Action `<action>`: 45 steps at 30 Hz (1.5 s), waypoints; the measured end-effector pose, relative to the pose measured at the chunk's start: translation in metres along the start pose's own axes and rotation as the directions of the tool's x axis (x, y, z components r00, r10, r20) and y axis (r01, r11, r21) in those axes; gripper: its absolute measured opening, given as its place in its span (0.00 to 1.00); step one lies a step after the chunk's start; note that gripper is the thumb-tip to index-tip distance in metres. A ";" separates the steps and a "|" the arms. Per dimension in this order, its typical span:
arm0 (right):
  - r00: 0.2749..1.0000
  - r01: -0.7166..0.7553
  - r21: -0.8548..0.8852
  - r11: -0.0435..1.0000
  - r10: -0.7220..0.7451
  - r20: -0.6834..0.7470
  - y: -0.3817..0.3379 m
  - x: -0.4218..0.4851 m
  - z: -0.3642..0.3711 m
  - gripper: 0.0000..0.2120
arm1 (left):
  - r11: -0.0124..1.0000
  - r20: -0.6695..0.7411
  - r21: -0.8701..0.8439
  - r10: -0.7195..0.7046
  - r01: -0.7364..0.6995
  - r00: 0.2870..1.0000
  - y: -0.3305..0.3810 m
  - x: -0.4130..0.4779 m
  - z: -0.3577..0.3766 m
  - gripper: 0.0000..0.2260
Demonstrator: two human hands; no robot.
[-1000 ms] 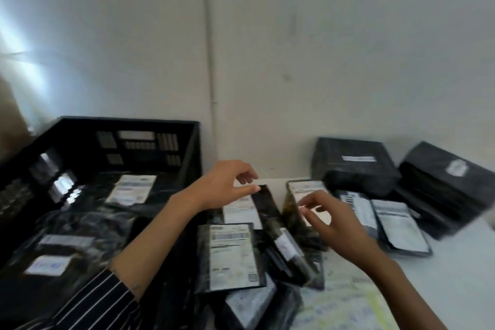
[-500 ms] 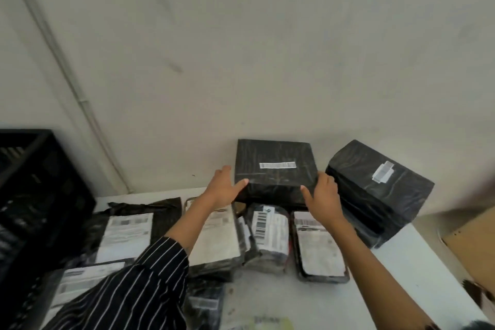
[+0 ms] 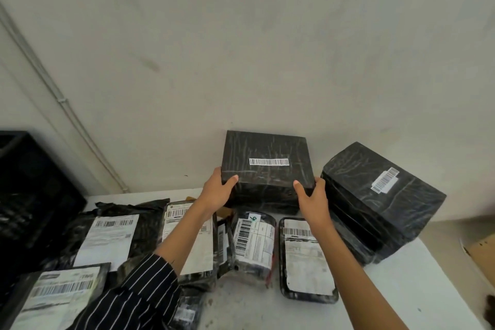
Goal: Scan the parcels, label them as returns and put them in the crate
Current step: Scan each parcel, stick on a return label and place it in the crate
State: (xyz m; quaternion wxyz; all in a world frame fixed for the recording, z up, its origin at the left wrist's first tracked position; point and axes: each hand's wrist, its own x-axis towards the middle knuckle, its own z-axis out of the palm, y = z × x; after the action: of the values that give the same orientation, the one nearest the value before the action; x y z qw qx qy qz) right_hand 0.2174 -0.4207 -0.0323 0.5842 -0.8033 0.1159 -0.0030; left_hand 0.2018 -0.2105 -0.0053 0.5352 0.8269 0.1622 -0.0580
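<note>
A black-wrapped box parcel (image 3: 267,169) with a white barcode strip stands against the wall at the back of the white table (image 3: 417,289). My left hand (image 3: 218,190) grips its near left corner, thumb on the front face. My right hand (image 3: 312,195) grips its near right corner the same way. Whether the box still touches the table cannot be told. The black crate (image 3: 34,195) stands at the far left, only partly in view.
A second black box parcel (image 3: 383,201) leans at the right on a flatter one. Several flat black mailers with white labels (image 3: 253,241) (image 3: 305,257) (image 3: 107,238) lie below my arms. A cardboard box corner (image 3: 482,252) shows at the right edge.
My view swung right, away from the crate. Both hands left the flat mailers, reached to the back box and now clasp its near corners.
</note>
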 end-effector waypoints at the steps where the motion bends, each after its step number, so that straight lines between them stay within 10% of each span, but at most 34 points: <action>1: 1.000 0.023 0.014 1.000 -0.023 -0.010 -0.002 -0.006 -0.002 0.19 | 1.000 -0.006 -0.016 0.022 -0.022 1.000 0.003 -0.007 -0.002 0.18; 17: 0.928 0.246 0.177 0.953 -0.179 -0.327 -0.028 -0.185 -0.075 0.20 | 0.885 0.043 -0.303 0.383 -0.353 0.923 0.016 -0.176 -0.018 0.18; 31: 0.871 -0.039 0.151 0.988 0.108 -0.479 0.086 -0.339 -0.129 0.19 | 0.954 0.354 -0.271 0.219 -0.125 0.909 -0.074 -0.295 0.062 0.16; 45: 0.862 -0.077 0.175 0.982 0.153 -0.482 0.115 -0.321 -0.186 0.18 | 0.963 0.285 -0.127 0.263 -0.236 0.922 -0.081 -0.317 0.125 0.30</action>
State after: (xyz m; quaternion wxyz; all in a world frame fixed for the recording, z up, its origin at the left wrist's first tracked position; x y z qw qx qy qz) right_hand -0.1426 -0.5680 -0.0395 0.5930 -0.7213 0.3084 -0.1819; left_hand -0.1129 -0.3590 -0.0425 0.5934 0.7975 -0.0250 -0.1063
